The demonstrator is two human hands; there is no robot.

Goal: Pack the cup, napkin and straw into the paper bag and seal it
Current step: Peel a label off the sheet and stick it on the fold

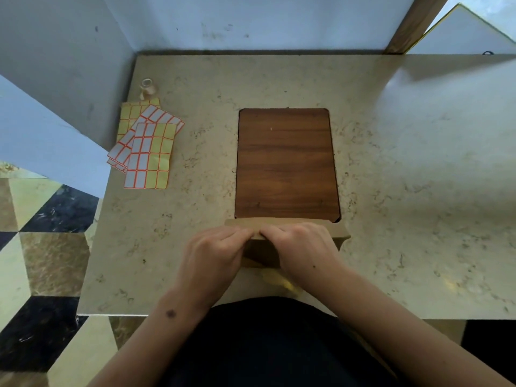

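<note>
Marbled beige tabletop point(418, 163), walled at the back and left. Nearest, the left hand point(212, 252) and right hand point(303, 247) meet fingertip to fingertip, pinching the folded top edge of the paper bag point(339, 233). Cup, napkin and straw are not visible, presumably inside. Advice: press the crease flat end to end before sealing. Beyond lies a wooden board point(286, 163); farther left, blank sticker sheets point(145, 146). No legible writing.
</note>
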